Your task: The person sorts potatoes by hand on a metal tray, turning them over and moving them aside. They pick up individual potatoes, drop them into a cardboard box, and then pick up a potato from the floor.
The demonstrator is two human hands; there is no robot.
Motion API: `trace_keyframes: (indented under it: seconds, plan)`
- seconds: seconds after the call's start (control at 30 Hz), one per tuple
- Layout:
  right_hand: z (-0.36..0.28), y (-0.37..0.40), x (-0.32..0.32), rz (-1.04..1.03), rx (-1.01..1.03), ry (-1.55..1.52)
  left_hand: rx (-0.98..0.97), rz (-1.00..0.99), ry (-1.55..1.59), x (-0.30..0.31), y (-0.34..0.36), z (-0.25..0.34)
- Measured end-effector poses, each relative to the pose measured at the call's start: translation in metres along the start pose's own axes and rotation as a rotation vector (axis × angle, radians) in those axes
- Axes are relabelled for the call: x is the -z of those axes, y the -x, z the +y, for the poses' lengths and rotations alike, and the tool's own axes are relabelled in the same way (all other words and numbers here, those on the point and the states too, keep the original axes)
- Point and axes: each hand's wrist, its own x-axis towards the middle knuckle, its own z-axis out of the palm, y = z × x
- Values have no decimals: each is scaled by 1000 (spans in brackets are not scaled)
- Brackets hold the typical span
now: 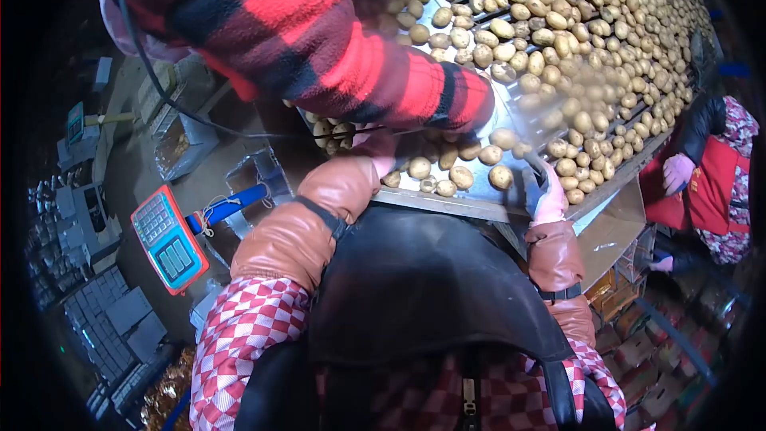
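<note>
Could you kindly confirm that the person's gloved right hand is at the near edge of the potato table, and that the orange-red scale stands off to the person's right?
Not quite: the head view shows the orange-red scale off to the person's left, not right. The gloved right hand is indeed at the near edge of the potato table.

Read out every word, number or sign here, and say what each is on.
No text can be read.
Red-edged scale: markings on keypad and display too small and blurred.
Teal-edged panel, far left: too small.
Co-worker's red garment: small mark, too blurred.
</note>
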Motion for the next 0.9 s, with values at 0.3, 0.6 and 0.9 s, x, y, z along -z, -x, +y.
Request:
trace_keyframes:
  seconds: [0.3,0.6,0.9]
  plan:
    - [-26,-30,-21,-109,-21,-141,220,64,-80,-16,45,-1]
    - [-18,-57,-18,-74,-70,-66,-122,68,-27,-3,65,-8]
    - [14,-61,-17,-141,-117,316,307,199,-154,-1,73,-36]
